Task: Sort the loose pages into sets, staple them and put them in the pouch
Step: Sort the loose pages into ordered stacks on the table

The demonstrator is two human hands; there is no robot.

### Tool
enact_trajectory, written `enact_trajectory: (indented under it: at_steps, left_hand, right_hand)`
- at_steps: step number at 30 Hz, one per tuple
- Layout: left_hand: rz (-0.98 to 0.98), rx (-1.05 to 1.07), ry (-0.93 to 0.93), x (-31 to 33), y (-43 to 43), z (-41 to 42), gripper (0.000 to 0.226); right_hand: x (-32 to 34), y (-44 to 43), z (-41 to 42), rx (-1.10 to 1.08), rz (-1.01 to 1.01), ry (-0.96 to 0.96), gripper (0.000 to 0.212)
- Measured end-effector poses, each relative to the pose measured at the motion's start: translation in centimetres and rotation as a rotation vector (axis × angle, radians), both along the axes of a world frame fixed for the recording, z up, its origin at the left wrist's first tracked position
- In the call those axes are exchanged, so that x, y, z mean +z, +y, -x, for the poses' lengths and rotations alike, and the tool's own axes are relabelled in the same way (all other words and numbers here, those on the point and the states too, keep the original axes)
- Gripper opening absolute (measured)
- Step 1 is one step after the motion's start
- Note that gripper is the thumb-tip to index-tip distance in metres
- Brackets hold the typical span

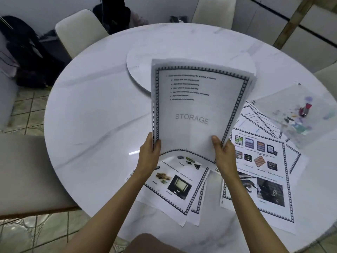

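A stack of pages (197,110) stands nearly upright above the round white desk (91,106). Its top sheet is bordered like film strip and bears the word STORAGE. The left grip (148,154) pinches the stack's lower left edge, thumb on the front and fingers behind. The right grip (224,154) pinches the lower right edge the same way, thumb tip lying on the front sheet. The stack rises away from both grips and bows slightly, with its sheet edges fanned at the left and the top right.

Below the grips, at the near edge of the desk, lie loose pages (182,185) with printed pictures. More loose sheets (262,172) are spread overlapping to the right. Farther right lies the clear pouch (269,106), well apart from both grips. A red stapler (306,109) shows at it, whether inside or on top I cannot tell. A round turntable (138,59) sits at the desk's middle, behind the stack.
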State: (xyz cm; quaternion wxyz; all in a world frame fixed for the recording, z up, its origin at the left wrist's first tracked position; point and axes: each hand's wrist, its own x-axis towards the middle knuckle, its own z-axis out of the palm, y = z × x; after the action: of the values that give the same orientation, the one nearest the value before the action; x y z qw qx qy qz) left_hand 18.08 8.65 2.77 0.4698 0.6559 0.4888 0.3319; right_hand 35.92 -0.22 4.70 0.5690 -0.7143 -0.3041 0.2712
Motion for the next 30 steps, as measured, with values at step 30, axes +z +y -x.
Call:
enact_trajectory:
  at_steps: [30]
  left_hand:
    - [-0.091,-0.079,0.802,-2.3,1.6,2.5,0.018]
  right_hand:
    - [-4.3,-7.4,-6.6,-0.15,0.4,0.083,0.038]
